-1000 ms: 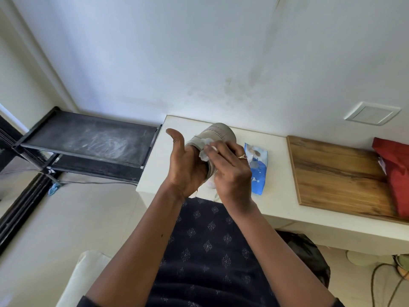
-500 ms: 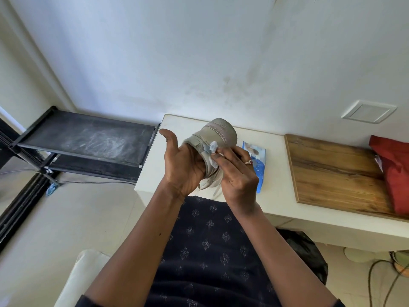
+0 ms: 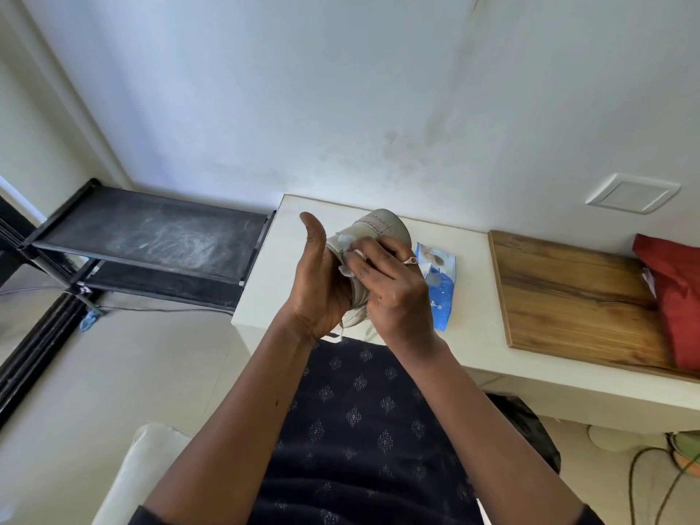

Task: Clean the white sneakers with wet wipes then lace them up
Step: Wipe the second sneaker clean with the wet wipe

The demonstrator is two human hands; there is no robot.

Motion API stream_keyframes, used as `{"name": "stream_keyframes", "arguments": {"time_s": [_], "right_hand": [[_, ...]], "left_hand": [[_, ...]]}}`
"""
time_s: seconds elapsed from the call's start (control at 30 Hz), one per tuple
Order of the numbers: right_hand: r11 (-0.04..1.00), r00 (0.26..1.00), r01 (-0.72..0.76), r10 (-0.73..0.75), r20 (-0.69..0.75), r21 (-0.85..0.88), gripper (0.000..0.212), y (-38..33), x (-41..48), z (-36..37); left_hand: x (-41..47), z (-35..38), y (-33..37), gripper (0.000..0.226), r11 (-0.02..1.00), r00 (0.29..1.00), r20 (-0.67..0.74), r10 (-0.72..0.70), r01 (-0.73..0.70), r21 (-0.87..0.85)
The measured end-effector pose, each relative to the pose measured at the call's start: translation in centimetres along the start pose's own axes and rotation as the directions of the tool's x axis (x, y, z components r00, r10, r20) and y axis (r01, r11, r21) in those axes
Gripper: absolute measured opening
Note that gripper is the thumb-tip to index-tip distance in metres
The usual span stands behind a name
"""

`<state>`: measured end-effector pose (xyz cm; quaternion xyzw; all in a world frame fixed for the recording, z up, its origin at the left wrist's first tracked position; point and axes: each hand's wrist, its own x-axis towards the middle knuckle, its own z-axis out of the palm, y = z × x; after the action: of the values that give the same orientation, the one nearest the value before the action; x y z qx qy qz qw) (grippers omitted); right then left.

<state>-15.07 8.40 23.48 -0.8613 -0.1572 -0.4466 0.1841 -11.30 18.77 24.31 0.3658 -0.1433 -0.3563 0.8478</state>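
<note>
While the left hand gripped the pale grey-white sneaker in the air above the left front corner of the white tabletop, thumb raised, the right hand pinched a crumpled white wet wipe against its upper.

Nothing supported the sneaker, so a hard rub could probably have twisted it out of that one-handed hold and dropped it past the edge. The loose white lace end dangling below the hands might have snagged, and the small wipe could have slipped from the fingers. A blue plastic wet-wipe pack lay just right of the hands. A wooden board sat farther right, with a red cloth bag at its right end. A smudged white wall stood behind, and a black metal rack stood left of the tabletop.
</note>
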Motion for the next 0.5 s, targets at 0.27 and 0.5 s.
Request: {"name": "stream_keyframes", "arguments": {"time_s": [0.27,0.5], "right_hand": [[0.996,0.997,0.083,-0.083,0.010,0.036,0.029,1.5,-0.4,-1.3],[0.977,0.979,-0.174,0.185,-0.082,0.120,0.023,1.8,-0.2,-2.0]], "left_hand": [[-0.3,0.3,-0.2,0.027,0.987,1.000,0.013,0.027,-0.024,-0.159],[0.2,-0.1,-0.8,0.040,0.980,0.998,0.034,0.046,-0.039,-0.194]]}}
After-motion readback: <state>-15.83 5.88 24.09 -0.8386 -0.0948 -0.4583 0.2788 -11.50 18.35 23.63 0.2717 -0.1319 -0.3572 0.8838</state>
